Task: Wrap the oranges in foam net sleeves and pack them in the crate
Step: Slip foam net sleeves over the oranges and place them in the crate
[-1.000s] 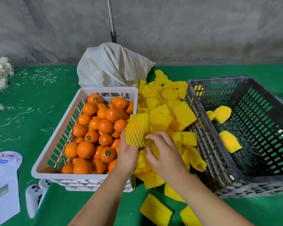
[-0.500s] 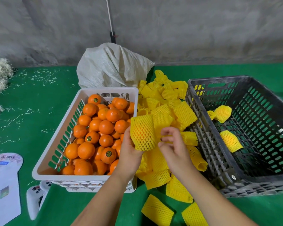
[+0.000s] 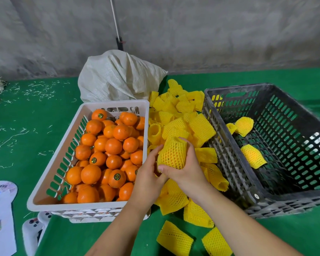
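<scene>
Both hands hold one yellow sleeve (image 3: 172, 156) above the loose sleeve pile (image 3: 175, 115), between the white basket (image 3: 50, 169) of oranges (image 3: 109, 145) and the black crate (image 3: 235, 163). The right hand (image 3: 187, 169) curls round it, thumb across the bottom; the left hand (image 3: 149, 174) pinches its lower left edge. Whether an orange is inside is hidden by the net. Half a second ago the sleeve was at the left hand alone, the right just beside it. Two wrapped pieces (image 3: 252, 156) lie in the crate.

Crates, sleeves (image 3: 175, 238) on green table (image 3: 35, 115)
</scene>
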`<action>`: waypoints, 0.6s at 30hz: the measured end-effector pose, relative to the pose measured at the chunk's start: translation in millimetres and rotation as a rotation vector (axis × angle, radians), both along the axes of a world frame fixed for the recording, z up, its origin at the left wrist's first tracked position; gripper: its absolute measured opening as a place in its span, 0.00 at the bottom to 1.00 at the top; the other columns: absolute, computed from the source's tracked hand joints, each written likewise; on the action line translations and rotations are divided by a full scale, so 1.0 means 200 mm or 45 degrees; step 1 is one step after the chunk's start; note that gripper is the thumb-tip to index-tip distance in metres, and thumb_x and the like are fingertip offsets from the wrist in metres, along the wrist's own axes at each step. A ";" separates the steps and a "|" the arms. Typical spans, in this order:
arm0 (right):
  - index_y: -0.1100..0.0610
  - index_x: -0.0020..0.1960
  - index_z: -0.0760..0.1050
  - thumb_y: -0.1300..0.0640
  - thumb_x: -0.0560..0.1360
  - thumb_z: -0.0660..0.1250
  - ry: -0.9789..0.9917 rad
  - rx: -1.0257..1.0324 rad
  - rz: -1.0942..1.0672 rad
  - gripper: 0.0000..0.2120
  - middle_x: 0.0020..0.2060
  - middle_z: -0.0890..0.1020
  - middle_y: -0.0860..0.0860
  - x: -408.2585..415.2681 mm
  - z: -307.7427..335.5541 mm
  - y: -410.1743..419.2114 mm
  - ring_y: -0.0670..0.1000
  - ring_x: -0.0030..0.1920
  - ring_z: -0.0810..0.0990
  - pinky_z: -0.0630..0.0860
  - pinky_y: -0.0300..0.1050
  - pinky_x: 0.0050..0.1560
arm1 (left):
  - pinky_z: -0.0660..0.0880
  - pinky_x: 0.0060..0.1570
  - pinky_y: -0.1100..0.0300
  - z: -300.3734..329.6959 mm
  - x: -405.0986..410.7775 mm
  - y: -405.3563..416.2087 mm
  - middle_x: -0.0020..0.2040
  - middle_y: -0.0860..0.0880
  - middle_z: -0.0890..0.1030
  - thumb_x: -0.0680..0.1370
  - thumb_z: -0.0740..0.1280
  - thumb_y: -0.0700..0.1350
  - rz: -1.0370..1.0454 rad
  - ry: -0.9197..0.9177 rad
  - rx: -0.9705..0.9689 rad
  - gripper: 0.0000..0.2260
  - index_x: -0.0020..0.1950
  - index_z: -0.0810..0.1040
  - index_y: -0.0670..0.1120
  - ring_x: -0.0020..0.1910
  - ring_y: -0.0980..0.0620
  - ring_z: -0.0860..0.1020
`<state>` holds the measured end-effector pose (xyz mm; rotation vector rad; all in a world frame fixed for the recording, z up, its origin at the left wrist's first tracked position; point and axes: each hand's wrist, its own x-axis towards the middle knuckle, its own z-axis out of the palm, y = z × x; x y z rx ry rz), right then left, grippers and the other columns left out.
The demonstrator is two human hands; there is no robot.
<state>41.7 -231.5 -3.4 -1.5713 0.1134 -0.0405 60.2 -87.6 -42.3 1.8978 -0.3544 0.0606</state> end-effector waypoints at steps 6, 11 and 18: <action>0.34 0.76 0.54 0.56 0.66 0.83 -0.051 -0.142 -0.596 0.51 0.68 0.70 0.46 0.24 0.16 -0.59 0.48 0.63 0.74 0.74 0.52 0.64 | 0.77 0.61 0.56 -0.07 0.08 0.19 0.68 0.62 0.78 0.84 0.68 0.52 0.192 0.088 0.072 0.20 0.76 0.71 0.59 0.67 0.56 0.77; 0.38 0.81 0.41 0.52 0.72 0.78 0.156 -0.445 -0.770 0.55 0.80 0.56 0.46 0.39 0.16 -1.02 0.55 0.79 0.59 0.64 0.55 0.73 | 0.73 0.69 0.42 -0.19 0.28 0.42 0.76 0.45 0.74 0.85 0.65 0.47 0.208 0.438 0.791 0.23 0.80 0.69 0.51 0.72 0.40 0.74; 0.36 0.81 0.41 0.41 0.78 0.70 0.301 -0.699 -0.319 0.45 0.82 0.44 0.42 0.38 -0.05 -0.94 0.55 0.82 0.50 0.59 0.63 0.76 | 0.63 0.73 0.47 -0.26 0.24 0.39 0.82 0.48 0.55 0.84 0.63 0.52 -0.150 0.183 1.903 0.34 0.85 0.47 0.60 0.75 0.40 0.60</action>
